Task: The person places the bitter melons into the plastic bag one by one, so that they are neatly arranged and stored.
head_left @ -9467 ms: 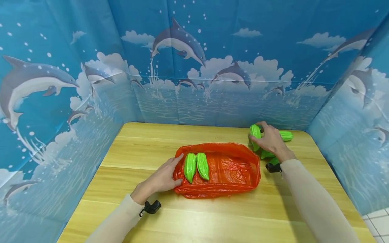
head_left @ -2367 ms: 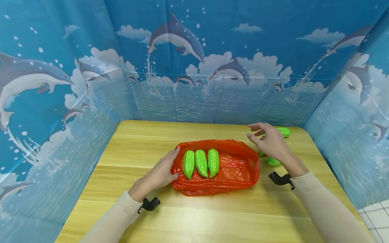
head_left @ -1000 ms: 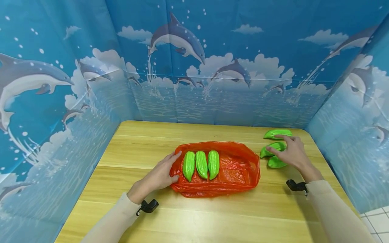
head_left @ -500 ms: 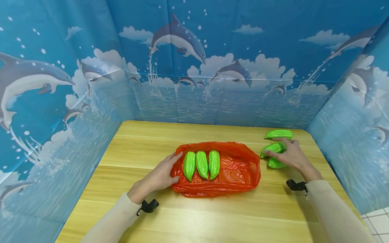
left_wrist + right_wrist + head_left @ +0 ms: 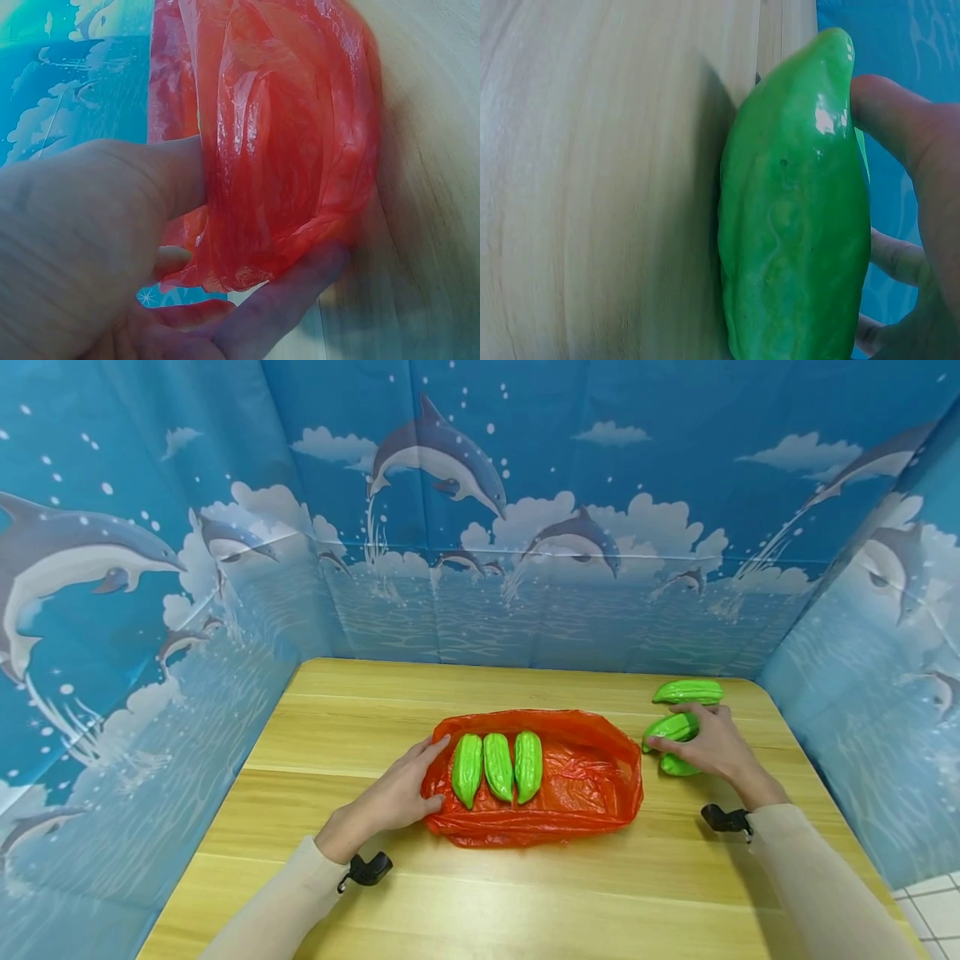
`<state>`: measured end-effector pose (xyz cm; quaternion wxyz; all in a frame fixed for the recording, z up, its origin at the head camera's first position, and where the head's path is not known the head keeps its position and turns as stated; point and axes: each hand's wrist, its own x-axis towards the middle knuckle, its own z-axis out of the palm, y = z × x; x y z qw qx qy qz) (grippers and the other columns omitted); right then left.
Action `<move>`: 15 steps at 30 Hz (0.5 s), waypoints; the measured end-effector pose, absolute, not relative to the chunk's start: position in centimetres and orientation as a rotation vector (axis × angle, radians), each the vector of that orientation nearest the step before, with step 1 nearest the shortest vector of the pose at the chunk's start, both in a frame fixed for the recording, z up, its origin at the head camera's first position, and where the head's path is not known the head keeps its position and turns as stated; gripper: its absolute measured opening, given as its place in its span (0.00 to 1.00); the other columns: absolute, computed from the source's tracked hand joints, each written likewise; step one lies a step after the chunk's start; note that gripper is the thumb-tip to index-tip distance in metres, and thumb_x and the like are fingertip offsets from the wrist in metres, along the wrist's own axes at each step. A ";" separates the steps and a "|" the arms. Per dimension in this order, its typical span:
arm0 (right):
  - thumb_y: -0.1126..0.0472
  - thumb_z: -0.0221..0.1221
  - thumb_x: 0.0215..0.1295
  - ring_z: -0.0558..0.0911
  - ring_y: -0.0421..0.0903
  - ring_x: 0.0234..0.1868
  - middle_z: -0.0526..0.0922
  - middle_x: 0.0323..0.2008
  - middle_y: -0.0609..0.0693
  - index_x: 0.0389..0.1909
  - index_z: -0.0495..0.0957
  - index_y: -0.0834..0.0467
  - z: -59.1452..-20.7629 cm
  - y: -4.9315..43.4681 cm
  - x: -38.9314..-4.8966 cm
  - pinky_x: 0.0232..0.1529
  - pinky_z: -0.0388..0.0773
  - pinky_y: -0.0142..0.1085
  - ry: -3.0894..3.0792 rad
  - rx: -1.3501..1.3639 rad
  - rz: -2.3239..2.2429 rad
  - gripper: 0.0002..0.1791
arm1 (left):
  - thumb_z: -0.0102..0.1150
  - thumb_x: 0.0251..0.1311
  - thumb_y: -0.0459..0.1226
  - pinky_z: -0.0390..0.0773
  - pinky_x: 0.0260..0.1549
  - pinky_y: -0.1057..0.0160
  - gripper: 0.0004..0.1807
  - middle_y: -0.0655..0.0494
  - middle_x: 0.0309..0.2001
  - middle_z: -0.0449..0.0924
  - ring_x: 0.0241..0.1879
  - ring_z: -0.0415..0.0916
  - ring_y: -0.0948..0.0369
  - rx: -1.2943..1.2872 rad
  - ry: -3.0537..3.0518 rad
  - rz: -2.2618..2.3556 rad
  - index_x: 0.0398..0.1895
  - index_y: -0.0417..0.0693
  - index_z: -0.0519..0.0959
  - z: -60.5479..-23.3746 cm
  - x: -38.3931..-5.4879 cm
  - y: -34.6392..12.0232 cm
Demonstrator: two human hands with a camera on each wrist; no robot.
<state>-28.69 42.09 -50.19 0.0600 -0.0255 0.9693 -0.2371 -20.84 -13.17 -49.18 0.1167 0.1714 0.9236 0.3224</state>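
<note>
In the head view a red plastic bag [image 5: 585, 777] lies spread with its mouth upward, mid-table. Three bright green bitter melons, apparently plastic, lie side by side in its left part, the middle one [image 5: 498, 767] included. My left hand [image 5: 386, 789] holds the bag's left end by the rim; in the left wrist view the thumb passes behind the plastic [image 5: 277, 135]. At the back right, my right hand [image 5: 716, 745] grips a bitter melon [image 5: 670, 728] between thumb and fingers. A bitter melon [image 5: 795, 202] fills much of the right wrist view.
Another bitter melon [image 5: 687, 692] lies behind the right hand, and one [image 5: 677, 766] lies in front, partly covered by it. The wooden table [image 5: 525, 902] is walled by a blue dolphin-print curtain [image 5: 480, 610] at the back and sides.
Since 9.5 s ago a third bitter melon has come into the bag. The right hand went back to the pile, and its fingers have now closed round a melon. The left hand stays put.
</note>
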 end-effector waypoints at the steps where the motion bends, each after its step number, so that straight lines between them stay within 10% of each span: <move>1: 0.28 0.70 0.76 0.60 0.86 0.76 0.52 0.81 0.92 0.87 0.67 0.67 -50.2 42.1 -28.7 0.64 0.73 0.82 2.937 -0.077 -0.721 0.58 | 0.77 0.73 0.35 0.70 0.87 0.29 0.54 0.32 0.95 0.53 0.91 0.61 0.32 0.502 2.704 0.944 0.97 0.49 0.58 -49.2 -20.8 -13.2; 15: 0.29 0.71 0.76 0.65 0.84 0.72 0.55 0.79 0.92 0.85 0.69 0.68 -50.2 41.8 -28.6 0.62 0.75 0.80 2.969 -0.069 -0.745 0.56 | 0.77 0.73 0.35 0.70 0.87 0.29 0.54 0.32 0.94 0.54 0.91 0.61 0.32 0.504 2.708 0.924 0.97 0.48 0.57 -49.2 -21.0 -13.0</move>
